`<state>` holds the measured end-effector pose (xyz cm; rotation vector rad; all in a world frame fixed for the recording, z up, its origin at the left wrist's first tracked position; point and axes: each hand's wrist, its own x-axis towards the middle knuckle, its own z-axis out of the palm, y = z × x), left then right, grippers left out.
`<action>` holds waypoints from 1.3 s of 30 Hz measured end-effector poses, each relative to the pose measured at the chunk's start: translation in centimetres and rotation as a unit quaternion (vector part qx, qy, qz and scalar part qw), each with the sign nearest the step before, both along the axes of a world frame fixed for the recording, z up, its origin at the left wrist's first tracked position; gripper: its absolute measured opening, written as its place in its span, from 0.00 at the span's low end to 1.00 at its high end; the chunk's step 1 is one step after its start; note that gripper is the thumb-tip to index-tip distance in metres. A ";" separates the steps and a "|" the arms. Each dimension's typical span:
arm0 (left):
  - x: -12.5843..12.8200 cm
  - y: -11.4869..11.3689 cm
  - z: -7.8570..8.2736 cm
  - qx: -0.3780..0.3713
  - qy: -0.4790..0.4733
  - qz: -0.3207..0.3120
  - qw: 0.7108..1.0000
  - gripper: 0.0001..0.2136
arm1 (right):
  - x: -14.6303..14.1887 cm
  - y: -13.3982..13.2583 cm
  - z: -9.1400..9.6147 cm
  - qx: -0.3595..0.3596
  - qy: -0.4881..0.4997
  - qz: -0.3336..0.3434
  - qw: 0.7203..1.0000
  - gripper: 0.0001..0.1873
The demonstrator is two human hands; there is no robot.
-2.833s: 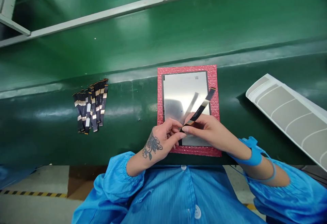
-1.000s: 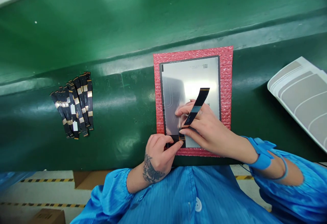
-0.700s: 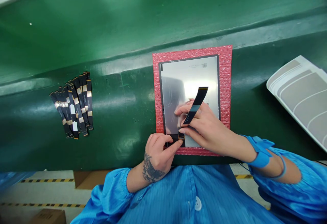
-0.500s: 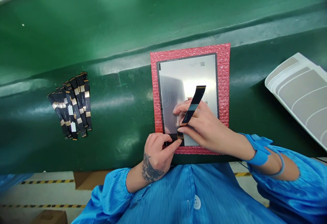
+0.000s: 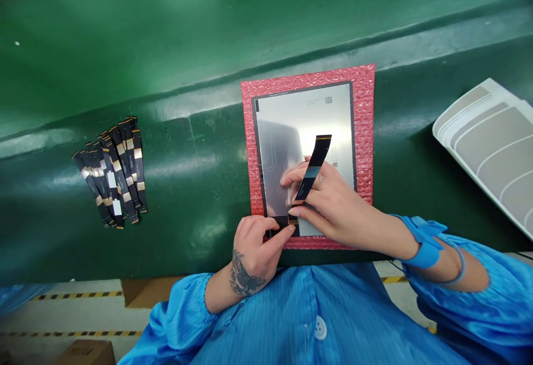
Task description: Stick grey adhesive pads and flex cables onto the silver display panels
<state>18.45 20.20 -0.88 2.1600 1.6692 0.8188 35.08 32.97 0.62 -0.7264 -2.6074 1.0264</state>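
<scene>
A silvery display panel [image 5: 306, 115] lies on a pink bubble-wrap sheet [image 5: 366, 131] on the green belt. My right hand [image 5: 328, 204] pinches a black flex cable [image 5: 315, 159] with gold ends; the strip stands up over the panel, its lower end at the panel's near edge. My left hand [image 5: 256, 245], tattooed on the back, is curled, with forefinger and thumb pressing a small black part at that near edge, right beside the cable's lower end.
A fanned pile of several black-and-gold flex cables [image 5: 110, 173] lies to the left on the green belt [image 5: 200, 76]. A white sheet with grey curved strips [image 5: 487, 143] lies at the right. A blue wrist strap [image 5: 425, 240] circles my right wrist.
My hands lowered the cable from mid-air to the panel's near edge, and my left hand moved onto that edge. In the last second only the view shifted slightly.
</scene>
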 end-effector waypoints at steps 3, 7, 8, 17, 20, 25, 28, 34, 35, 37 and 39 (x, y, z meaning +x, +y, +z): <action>0.1 -0.1 0.1 0.010 0.022 0.000 1.000 0.09 | 0.0 0.0 0.0 -0.005 0.003 0.004 1.000 0.13; 0.1 -0.4 0.0 0.034 0.064 -0.006 0.997 0.10 | 0.1 0.1 0.1 -0.014 0.002 0.003 1.000 0.13; 0.0 -0.5 -0.1 0.038 0.071 -0.009 0.997 0.11 | 0.1 0.0 0.2 -0.015 0.000 0.002 1.000 0.13; -0.3 -0.9 -0.4 0.042 0.089 -0.030 0.995 0.13 | 0.3 -0.7 0.2 -0.001 -0.011 -0.002 1.000 0.11; -0.2 -0.9 -0.4 0.041 0.096 -0.028 0.994 0.13 | 0.3 -0.7 0.1 0.005 -0.007 0.002 1.000 0.12; 0.0 -0.8 -0.3 0.043 0.110 -0.019 0.993 0.13 | 0.2 -0.7 0.1 0.005 -0.003 0.006 1.000 0.11; 0.2 -0.6 -0.1 0.045 0.111 -0.012 0.993 0.13 | 0.2 -1.0 -0.2 0.011 -0.003 0.011 1.000 0.10; 0.4 -0.4 0.3 0.010 0.096 -0.013 0.995 0.14 | 1.2 -0.6 -0.7 0.104 -0.014 -0.197 0.975 0.20; 0.3 -0.4 0.3 0.010 0.087 -0.013 0.996 0.14 | 1.6 -0.2 -0.6 0.140 -0.018 -0.259 0.955 0.25; 0.0 -0.7 0.2 0.006 0.056 -0.015 0.998 0.15 | 2.5 0.4 -0.2 0.199 -0.021 -0.340 0.919 0.30; -0.6 -1.1 0.3 -0.002 0.010 -0.001 1.000 0.16 | 3.4 0.5 -0.1 0.223 -0.009 -0.356 0.907 0.32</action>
